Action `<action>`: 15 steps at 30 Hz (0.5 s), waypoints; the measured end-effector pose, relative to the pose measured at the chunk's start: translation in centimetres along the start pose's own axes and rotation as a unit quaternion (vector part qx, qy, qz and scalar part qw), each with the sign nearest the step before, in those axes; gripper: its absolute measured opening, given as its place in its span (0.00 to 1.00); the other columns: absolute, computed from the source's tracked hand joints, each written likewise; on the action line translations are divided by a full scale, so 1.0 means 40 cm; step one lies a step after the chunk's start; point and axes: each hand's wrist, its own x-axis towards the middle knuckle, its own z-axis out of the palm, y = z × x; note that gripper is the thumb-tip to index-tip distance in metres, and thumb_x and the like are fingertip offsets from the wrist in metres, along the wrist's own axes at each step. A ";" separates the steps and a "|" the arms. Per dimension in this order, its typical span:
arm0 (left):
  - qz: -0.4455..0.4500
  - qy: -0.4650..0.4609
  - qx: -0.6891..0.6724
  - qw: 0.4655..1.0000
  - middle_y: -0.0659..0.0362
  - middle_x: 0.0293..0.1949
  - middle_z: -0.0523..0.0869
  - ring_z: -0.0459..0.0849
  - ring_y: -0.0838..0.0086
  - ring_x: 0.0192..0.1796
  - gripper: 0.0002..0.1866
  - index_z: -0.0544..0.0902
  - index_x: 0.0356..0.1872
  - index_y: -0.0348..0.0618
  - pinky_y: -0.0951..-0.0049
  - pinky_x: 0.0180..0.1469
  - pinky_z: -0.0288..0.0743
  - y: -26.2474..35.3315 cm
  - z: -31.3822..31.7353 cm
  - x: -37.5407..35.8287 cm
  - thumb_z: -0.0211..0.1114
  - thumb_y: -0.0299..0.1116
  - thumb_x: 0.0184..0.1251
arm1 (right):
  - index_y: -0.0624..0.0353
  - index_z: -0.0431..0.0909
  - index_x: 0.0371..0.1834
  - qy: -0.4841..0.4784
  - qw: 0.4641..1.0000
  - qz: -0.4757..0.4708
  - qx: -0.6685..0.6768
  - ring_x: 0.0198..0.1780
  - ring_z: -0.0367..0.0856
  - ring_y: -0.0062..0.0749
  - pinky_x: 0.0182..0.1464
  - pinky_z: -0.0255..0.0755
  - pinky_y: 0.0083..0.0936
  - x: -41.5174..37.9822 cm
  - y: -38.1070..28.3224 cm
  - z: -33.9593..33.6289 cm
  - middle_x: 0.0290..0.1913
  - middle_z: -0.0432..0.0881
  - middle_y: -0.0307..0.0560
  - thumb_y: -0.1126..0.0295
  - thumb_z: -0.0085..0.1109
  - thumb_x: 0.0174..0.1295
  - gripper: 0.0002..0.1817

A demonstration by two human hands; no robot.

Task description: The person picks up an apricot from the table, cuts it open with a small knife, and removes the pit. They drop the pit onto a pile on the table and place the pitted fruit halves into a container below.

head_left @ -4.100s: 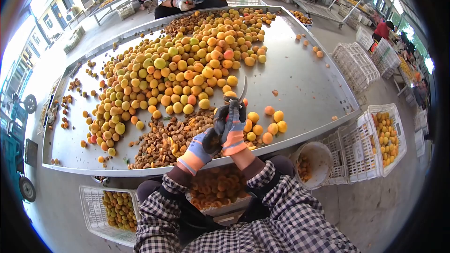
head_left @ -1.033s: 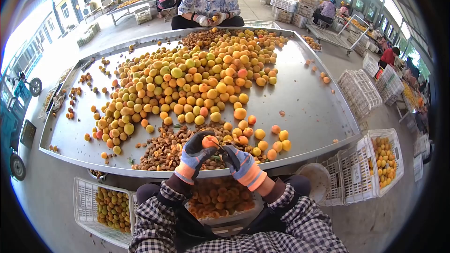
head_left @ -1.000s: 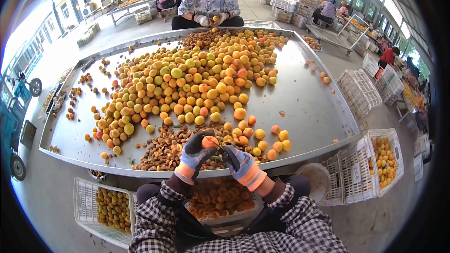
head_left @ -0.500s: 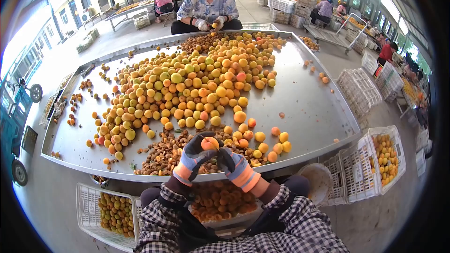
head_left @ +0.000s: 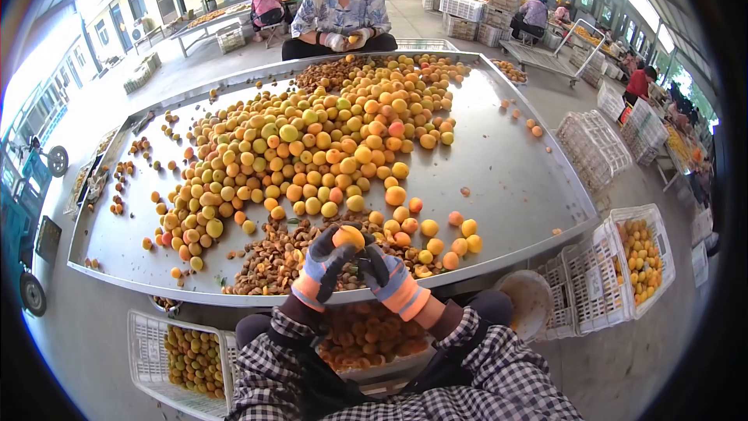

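My left hand (head_left: pixel 321 261), in a dark-palmed glove with blue and orange on its back, grips an apricot (head_left: pixel 348 237) at the near edge of the metal table (head_left: pixel 514 179). My gloved right hand (head_left: pixel 387 274) is close beside the fruit, its fingers pressed together. Whatever those fingers hold, if anything, is hidden. Brown apricot pits (head_left: pixel 269 265) lie heaped under and left of my hands. Beyond them spreads a large pile of whole apricots (head_left: pixel 312 140), and several loose ones lie to the right.
Across the table sits a co-worker (head_left: pixel 343 12) with gloved hands at a fruit. A crate (head_left: pixel 140 343) of fruit stands at lower left, another crate (head_left: pixel 658 257) at right beside a bucket (head_left: pixel 523 292). Below my hands is a container of apricot halves (head_left: pixel 370 335).
The apricot in my left hand has turned; its reddish, creased side has given way to a plainer orange face. My hands stay almost in place. The view has shifted slightly.
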 end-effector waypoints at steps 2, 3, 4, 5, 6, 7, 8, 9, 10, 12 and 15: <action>-0.036 -0.011 0.039 0.999 0.58 0.46 0.83 0.81 0.74 0.49 0.25 0.75 0.55 0.36 0.74 0.52 0.77 0.010 -0.035 0.014 0.71 0.30 0.57 | 0.60 0.69 0.51 -0.036 0.999 -0.020 -0.007 0.37 0.78 0.56 0.36 0.73 0.41 0.006 -0.022 -0.028 0.36 0.78 0.57 0.75 0.53 0.58 0.17; 0.002 -0.035 0.067 0.997 0.58 0.46 0.83 0.81 0.74 0.49 0.24 0.75 0.55 0.37 0.74 0.52 0.76 0.023 -0.033 0.015 0.71 0.28 0.56 | 0.60 0.69 0.51 -0.037 0.999 -0.020 -0.007 0.37 0.78 0.56 0.36 0.73 0.41 0.004 -0.027 -0.028 0.36 0.78 0.57 0.75 0.53 0.58 0.17; 0.039 -0.059 0.095 0.993 0.59 0.46 0.83 0.81 0.74 0.49 0.25 0.76 0.55 0.37 0.74 0.53 0.76 0.036 -0.026 0.010 0.71 0.26 0.55 | 0.60 0.70 0.50 -0.037 0.999 -0.012 -0.001 0.37 0.78 0.56 0.36 0.73 0.41 0.000 -0.030 -0.027 0.35 0.78 0.57 0.75 0.53 0.58 0.15; 0.036 -0.048 0.095 0.994 0.59 0.46 0.83 0.81 0.75 0.47 0.23 0.75 0.55 0.38 0.75 0.51 0.77 0.047 -0.009 -0.003 0.70 0.30 0.58 | 0.60 0.70 0.49 -0.036 0.999 -0.005 0.005 0.36 0.78 0.56 0.36 0.73 0.41 -0.003 -0.032 -0.026 0.35 0.78 0.56 0.75 0.53 0.59 0.14; 0.036 -0.048 0.095 0.994 0.59 0.46 0.83 0.81 0.75 0.47 0.23 0.75 0.55 0.38 0.75 0.51 0.77 0.025 0.007 -0.009 0.70 0.30 0.58 | 0.60 0.70 0.49 -0.036 0.999 -0.005 0.005 0.36 0.78 0.56 0.36 0.73 0.41 0.002 -0.034 -0.018 0.35 0.78 0.56 0.75 0.53 0.59 0.14; 0.016 0.009 0.013 1.000 0.57 0.43 0.83 0.82 0.72 0.42 0.23 0.74 0.55 0.37 0.74 0.47 0.77 -0.010 0.030 -0.016 0.66 0.37 0.62 | 0.60 0.71 0.48 0.001 0.999 -0.044 0.000 0.37 0.78 0.56 0.36 0.73 0.41 0.010 -0.035 -0.006 0.34 0.78 0.56 0.75 0.53 0.59 0.14; -0.005 0.066 -0.069 0.995 0.55 0.40 0.83 0.84 0.70 0.37 0.24 0.73 0.54 0.36 0.74 0.43 0.78 -0.021 0.051 -0.021 0.61 0.44 0.66 | 0.60 0.71 0.48 0.039 0.996 -0.083 -0.004 0.37 0.78 0.55 0.36 0.73 0.41 0.015 -0.035 0.003 0.33 0.77 0.56 0.74 0.53 0.59 0.13; -0.076 0.040 -0.113 0.990 0.52 0.39 0.82 0.83 0.66 0.31 0.24 0.72 0.54 0.37 0.72 0.38 0.77 -0.012 0.062 -0.032 0.54 0.49 0.70 | 0.60 0.71 0.48 0.041 0.996 -0.083 -0.004 0.37 0.78 0.55 0.36 0.73 0.41 0.014 -0.029 0.008 0.33 0.77 0.56 0.74 0.53 0.59 0.13; -0.075 0.038 -0.112 0.990 0.52 0.39 0.82 0.83 0.66 0.31 0.24 0.72 0.54 0.37 0.72 0.38 0.77 -0.006 0.065 -0.031 0.54 0.49 0.70 | 0.61 0.71 0.49 0.018 0.998 -0.052 -0.006 0.39 0.78 0.55 0.39 0.73 0.40 0.011 -0.019 0.013 0.36 0.78 0.56 0.76 0.53 0.58 0.15; -0.069 0.037 -0.076 0.994 0.54 0.40 0.82 0.82 0.69 0.33 0.25 0.73 0.51 0.37 0.74 0.39 0.76 -0.004 0.067 -0.025 0.52 0.52 0.71 | 0.62 0.72 0.50 -0.002 1.000 -0.019 -0.010 0.41 0.79 0.55 0.41 0.74 0.39 0.008 0.000 0.015 0.38 0.78 0.55 0.77 0.52 0.56 0.16; -0.006 -0.009 0.045 0.999 0.58 0.45 0.82 0.80 0.75 0.46 0.20 0.75 0.53 0.36 0.74 0.49 0.75 0.002 -0.002 0.001 0.64 0.36 0.64 | 0.61 0.71 0.46 -0.001 1.000 0.011 -0.017 0.38 0.77 0.54 0.37 0.72 0.41 0.001 0.008 0.007 0.34 0.77 0.59 0.74 0.54 0.58 0.12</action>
